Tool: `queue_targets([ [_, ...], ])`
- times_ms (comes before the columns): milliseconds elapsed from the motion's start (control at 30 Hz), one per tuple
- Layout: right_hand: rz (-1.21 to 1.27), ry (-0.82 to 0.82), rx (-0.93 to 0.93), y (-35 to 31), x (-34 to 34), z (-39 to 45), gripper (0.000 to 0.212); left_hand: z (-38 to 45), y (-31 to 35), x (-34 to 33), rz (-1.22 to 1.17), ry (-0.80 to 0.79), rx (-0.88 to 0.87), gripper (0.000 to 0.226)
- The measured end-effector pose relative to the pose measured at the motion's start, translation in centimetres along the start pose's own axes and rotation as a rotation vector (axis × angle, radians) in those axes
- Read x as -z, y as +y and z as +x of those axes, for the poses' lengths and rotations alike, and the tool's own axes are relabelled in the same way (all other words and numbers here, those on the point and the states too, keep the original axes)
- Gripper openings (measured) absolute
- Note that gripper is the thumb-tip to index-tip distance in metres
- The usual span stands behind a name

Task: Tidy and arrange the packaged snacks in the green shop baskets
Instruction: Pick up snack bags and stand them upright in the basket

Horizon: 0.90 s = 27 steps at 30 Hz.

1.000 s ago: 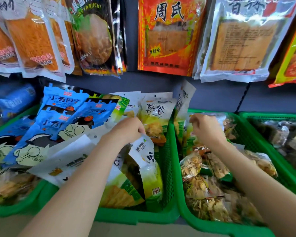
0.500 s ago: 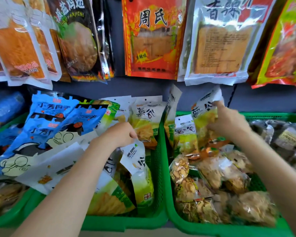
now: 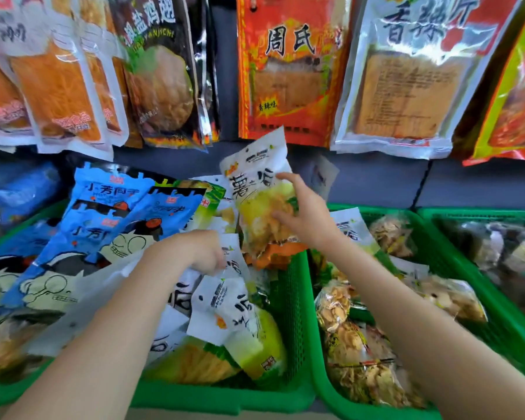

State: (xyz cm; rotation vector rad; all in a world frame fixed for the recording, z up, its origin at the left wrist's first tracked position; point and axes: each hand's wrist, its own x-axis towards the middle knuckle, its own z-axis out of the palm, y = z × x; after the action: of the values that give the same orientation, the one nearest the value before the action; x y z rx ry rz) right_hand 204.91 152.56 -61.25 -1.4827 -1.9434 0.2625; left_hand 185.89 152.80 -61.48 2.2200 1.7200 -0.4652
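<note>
Green plastic mesh defines the scene: the left green shop basket [image 3: 288, 298] holds white-and-green crisp packets, and the middle green shop basket [image 3: 322, 353] beside it holds clear bags of dried snacks [image 3: 358, 338]. Half a second ago the right hand [image 3: 303, 219] was lifting a white-and-yellow crisp packet [image 3: 261, 204] out of the middle basket; now it has carried that packet across the dividing rims, holding it upright above the back of the left basket, fingers spread against its front and thumb behind. The left hand [image 3: 194, 253] stays curled on the top edge of a white crisp packet [image 3: 234, 262] in the left basket, seemingly keeping a slot open. The stray packet looks about to join its matching kind, so this piece of sorting seems nearly done.
</note>
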Motion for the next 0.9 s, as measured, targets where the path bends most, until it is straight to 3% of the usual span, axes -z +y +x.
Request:
queue_targets([
  [67,-0.008,-0.044,-0.169,2.0,-3.1,1.1,0.059,-0.7,-0.3,0.1,-0.061,0.012,-0.032,0.011],
  [100,-0.126,-0.038,-0.205,2.7,-4.1,1.4,0.058,-0.9,-0.4,0.2,-0.087,0.024,-0.051,0.013],
  [167,-0.484,-0.094,-0.048,3.5,-5.2,1.2,0.058,-1.0,-0.2,0.5,-0.107,0.039,-0.082,0.015],
  [233,-0.702,-0.317,0.15,3.7,-5.8,1.1,0.062,-0.8,0.0,0.5,-0.115,0.046,-0.092,0.017],
  [300,-0.809,-0.451,0.13,3.7,-6.1,1.6,0.069,-0.7,0.2,0.4,-0.125,0.07,-0.102,0.019],
  [400,-1.002,-0.44,0.129,2.6,-7.3,2.4,0.081,-0.3,0.2,0.1,-0.13,0.106,-0.099,0.017],
  [533,-1.047,-0.396,0.07,2.6,-9.2,2.5,0.1,-0.2,-0.3,-0.2,-0.172,0.142,-0.103,0.013],
  [633,-1.091,-0.369,0.063,2.9,-9.5,2.2,0.102,-0.4,-0.6,-0.3,-0.201,0.158,-0.102,0.017],
  [767,-1.106,-0.344,0.069,2.8,-9.6,1.9,0.09,-0.2,-0.8,-0.5,-0.213,0.146,-0.087,0.027],
  [833,-1.076,-0.321,0.126,2.6,-9.4,2.3,0.072,-0.4,-0.7,-0.5,-0.202,0.152,-0.108,0.023],
  [900,-1.034,-0.352,0.195,2.6,-9.5,2.7,0.069,-0.8,-0.6,-0.5,-0.184,0.162,-0.122,0.018],
])
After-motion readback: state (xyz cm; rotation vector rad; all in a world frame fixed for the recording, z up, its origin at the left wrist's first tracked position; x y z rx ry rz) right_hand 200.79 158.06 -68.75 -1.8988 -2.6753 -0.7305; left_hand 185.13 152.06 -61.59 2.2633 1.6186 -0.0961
